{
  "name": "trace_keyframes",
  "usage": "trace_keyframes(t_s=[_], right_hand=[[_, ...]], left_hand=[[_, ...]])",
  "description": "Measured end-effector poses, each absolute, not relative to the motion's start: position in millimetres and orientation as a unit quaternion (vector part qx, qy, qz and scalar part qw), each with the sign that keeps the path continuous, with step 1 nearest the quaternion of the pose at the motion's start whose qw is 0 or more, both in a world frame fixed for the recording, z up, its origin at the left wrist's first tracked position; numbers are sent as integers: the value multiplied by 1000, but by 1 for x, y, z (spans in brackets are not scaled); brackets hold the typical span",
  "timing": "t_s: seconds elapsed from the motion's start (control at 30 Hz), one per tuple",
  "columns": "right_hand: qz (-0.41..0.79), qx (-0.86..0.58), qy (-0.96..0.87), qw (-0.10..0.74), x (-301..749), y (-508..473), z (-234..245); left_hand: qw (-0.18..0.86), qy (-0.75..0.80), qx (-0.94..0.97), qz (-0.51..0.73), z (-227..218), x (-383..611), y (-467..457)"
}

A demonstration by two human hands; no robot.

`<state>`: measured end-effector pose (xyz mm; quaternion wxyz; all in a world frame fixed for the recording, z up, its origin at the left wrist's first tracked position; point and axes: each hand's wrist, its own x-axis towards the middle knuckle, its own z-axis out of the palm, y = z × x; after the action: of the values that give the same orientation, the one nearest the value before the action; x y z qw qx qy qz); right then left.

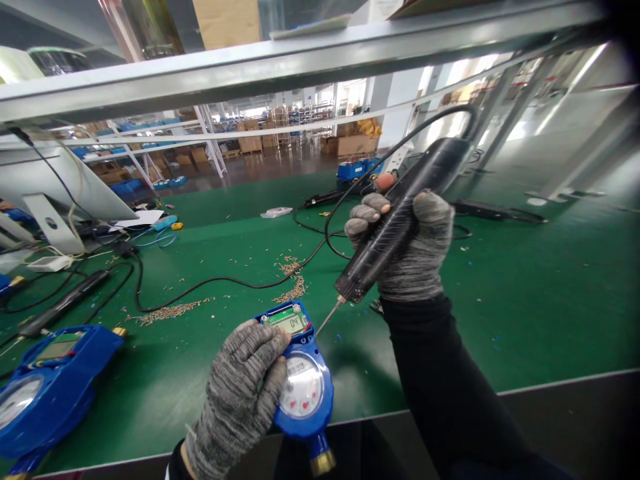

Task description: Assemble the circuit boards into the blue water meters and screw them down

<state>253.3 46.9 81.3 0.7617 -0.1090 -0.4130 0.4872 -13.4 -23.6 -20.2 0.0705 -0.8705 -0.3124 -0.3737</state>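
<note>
In a grey knitted glove, my left hand grips the left side of a blue water meter, its fingers lying over the edge of the small display housing. The meter has a round dial, a lit-looking digital screen and a brass threaded end pointing toward me. My right hand, gloved too with bare fingertips, is wrapped round a black electric screwdriver. The thin bit slants down to the right corner of the display housing; whether it touches a screw I cannot tell.
Small screws lie in loose piles on the green tabletop. Another blue water meter and a black screwdriver are at left. The black cable snakes across the table. A metal shelf beam crosses above.
</note>
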Motion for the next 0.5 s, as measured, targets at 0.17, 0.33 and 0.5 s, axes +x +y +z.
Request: trace_keyframes(t_s=[0.17,0.33,0.5], right_hand=[[393,-203,-375,815,233,67,73],[267,-259,-292,881,232,95,44],[221,-304,-324,868,225,110,23]], left_hand=[[72,-321,-869,-369,-25,-16,-24],[71,-310,-872,-372,-25,-15,-22],[70,-315,-871,-371,-22,-14,-22]])
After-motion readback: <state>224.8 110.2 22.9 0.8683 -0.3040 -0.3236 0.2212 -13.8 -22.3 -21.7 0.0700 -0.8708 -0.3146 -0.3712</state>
